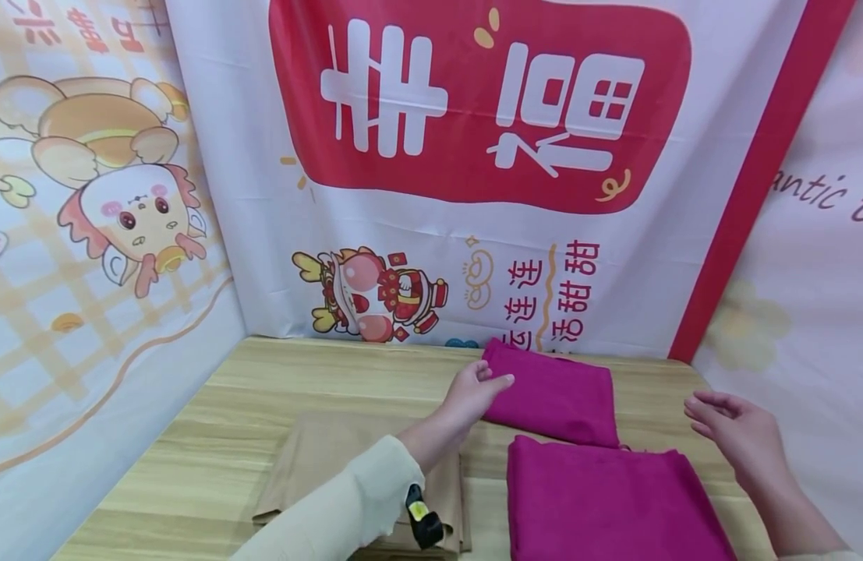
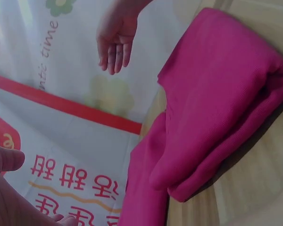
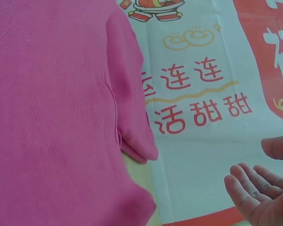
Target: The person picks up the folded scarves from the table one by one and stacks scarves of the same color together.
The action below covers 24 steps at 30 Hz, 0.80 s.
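Note:
Two folded bundles of magenta fabric lie on the table. The nearer, larger magenta bundle (image 1: pixel 606 506) is thick, and its layered fold shows in the left wrist view. Behind it the smaller folded magenta cloth (image 1: pixel 553 397) lies near the back of the table. My left hand (image 1: pixel 473 393) hovers at this cloth's left edge, overlapping it in the head view, with thumb and fingers apart and nothing between them. Off to the right of both bundles, my right hand (image 1: pixel 743 436) is raised with loosely bent fingers and holds nothing.
Under my left forearm lies a flat brown folded stack (image 1: pixel 333 444) on the wood-grain table (image 1: pixel 192 460). A black strap device (image 1: pixel 422 518) sits at the left cuff. Printed fabric hangs behind the table (image 1: pixel 634 296) and along the left (image 1: pixel 87 351) and right sides.

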Tool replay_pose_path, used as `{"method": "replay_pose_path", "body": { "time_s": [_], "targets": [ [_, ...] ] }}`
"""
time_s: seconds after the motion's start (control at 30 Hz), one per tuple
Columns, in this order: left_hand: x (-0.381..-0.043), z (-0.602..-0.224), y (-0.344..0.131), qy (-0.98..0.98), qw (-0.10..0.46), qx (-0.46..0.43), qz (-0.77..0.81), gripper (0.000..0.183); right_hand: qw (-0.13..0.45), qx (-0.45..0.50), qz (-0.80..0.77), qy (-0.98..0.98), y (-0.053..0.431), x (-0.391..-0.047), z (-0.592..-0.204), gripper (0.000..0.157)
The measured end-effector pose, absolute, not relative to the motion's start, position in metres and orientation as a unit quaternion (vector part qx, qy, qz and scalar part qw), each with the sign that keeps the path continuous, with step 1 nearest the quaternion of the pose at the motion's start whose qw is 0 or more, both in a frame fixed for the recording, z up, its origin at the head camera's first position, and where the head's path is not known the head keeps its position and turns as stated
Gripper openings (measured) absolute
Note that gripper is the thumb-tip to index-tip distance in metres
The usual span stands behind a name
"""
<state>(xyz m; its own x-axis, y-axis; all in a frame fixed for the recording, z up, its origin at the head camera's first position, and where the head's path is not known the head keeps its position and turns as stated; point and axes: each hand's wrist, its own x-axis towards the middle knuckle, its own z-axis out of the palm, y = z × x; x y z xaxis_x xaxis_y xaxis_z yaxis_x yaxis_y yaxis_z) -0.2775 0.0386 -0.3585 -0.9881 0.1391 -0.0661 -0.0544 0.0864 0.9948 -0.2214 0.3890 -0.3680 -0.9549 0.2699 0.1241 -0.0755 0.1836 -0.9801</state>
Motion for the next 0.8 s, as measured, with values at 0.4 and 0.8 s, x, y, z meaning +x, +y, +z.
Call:
{"method": "replay_pose_path", "body": {
  "time_s": [0.4,0.8],
  "targets": [
    [-0.326,-0.370,0.051,0.756,0.031,-0.011,0.654,0.060,0.115,-0.064,0.543,-0.830,0.375,-0.249,-0.365,0.060],
    [-0.361,-0.380,0.055,0.783,0.056,-0.039,0.618,0.055,0.049,-0.076,0.522,-0.848,0.377,-0.280,-0.372,0.065]
  ]
}}
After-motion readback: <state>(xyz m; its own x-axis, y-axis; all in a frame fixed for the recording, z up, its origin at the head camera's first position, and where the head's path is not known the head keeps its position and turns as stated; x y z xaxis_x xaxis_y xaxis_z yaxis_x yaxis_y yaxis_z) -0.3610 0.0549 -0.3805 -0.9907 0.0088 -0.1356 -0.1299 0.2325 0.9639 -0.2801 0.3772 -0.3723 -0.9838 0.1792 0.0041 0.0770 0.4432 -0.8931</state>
